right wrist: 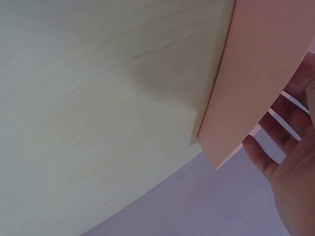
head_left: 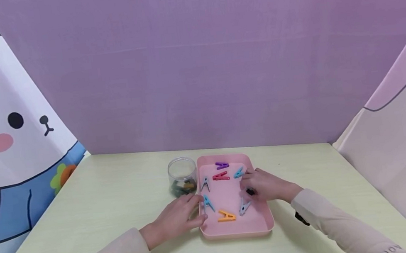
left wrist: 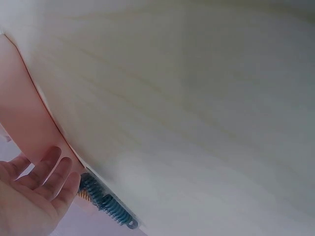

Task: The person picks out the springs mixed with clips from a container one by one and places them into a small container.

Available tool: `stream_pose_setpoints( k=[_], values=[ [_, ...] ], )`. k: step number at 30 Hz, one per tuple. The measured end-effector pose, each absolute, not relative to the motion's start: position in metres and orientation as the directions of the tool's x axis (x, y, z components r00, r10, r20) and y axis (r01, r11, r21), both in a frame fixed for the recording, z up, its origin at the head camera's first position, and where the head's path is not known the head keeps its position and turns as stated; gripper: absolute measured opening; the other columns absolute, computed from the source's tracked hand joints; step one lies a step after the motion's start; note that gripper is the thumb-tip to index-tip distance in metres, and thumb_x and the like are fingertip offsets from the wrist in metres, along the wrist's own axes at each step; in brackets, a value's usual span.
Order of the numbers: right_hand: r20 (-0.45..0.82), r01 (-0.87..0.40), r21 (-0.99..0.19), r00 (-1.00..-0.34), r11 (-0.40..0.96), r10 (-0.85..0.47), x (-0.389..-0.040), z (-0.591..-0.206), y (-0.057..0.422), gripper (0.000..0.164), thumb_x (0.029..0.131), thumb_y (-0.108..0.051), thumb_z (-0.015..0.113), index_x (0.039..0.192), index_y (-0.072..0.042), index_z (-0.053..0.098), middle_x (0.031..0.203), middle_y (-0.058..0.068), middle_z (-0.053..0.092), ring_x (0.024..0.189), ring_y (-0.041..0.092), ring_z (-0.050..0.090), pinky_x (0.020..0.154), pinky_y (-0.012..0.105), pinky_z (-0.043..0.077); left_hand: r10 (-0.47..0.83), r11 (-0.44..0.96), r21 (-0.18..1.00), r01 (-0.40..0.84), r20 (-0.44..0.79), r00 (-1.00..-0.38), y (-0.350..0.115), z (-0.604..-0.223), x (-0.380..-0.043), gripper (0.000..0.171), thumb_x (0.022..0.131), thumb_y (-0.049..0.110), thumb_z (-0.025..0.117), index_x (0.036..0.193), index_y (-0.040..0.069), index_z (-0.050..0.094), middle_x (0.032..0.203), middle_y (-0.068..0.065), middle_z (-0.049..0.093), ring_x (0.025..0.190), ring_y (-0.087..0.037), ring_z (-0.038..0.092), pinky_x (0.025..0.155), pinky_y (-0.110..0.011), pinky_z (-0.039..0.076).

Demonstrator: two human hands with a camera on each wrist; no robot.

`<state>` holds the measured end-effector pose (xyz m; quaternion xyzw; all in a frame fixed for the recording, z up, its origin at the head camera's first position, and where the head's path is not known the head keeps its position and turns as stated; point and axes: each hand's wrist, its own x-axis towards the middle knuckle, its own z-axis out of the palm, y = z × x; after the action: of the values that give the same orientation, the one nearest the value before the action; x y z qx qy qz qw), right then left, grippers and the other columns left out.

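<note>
A pink tray (head_left: 237,232) lies mid-table and holds several clothespins: purple (head_left: 221,165), red (head_left: 221,176), orange (head_left: 226,215) and a few blue ones (head_left: 208,203). My left hand (head_left: 176,219) rests flat on the table, its relaxed fingers touching the tray's left rim. In the left wrist view that hand (left wrist: 29,196) lies beside the tray wall (left wrist: 24,123). My right hand (head_left: 266,186) reaches over the tray's right side and pinches a small black clothespin (head_left: 249,192) between thumb and fingers. The right wrist view shows only fingers (right wrist: 290,167) behind the tray wall (right wrist: 261,73).
A clear round jar (head_left: 182,176) with dark clips inside stands just left of the tray's far corner; its base (left wrist: 106,204) shows in the left wrist view. The pale wooden table (head_left: 102,196) is walled by purple and cartoon-print screens at the back and both sides.
</note>
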<state>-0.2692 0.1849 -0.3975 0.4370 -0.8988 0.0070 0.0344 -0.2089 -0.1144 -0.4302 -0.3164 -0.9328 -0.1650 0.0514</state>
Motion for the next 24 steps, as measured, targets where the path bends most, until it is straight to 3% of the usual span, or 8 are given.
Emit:
stream_pose_setpoints(
  k=[11,24],
  values=[
    [0.029,-0.799,0.082,-0.595,0.595,-0.803,-0.2681,-0.3981,0.1862,0.014,0.08,-0.017,0.069,0.093,-0.019,0.066,0.098,-0.007,0.065,0.092,0.012,0.045,0.076,0.033,0.043,0.575,0.745,0.284,0.604,0.187,-0.797,-0.1145,-0.4305,-0.2107,0.048,0.085,0.049,0.054,0.12,0.016,0.052,0.116,-0.002,0.058,0.105,-0.018,0.056,0.088,-0.038,0.049],
    [0.015,-0.805,0.106,-0.586,0.584,-0.81,-0.2692,-0.4017,0.1859,0.01,0.081,-0.014,0.067,0.084,-0.022,0.063,0.091,-0.01,0.064,0.084,0.01,0.042,0.075,0.029,0.04,0.578,0.744,0.279,0.607,0.188,-0.794,-0.1141,-0.43,-0.2096,0.048,0.086,0.049,0.053,0.12,0.016,0.052,0.118,-0.003,0.058,0.106,-0.019,0.056,0.089,-0.037,0.049]
  ],
)
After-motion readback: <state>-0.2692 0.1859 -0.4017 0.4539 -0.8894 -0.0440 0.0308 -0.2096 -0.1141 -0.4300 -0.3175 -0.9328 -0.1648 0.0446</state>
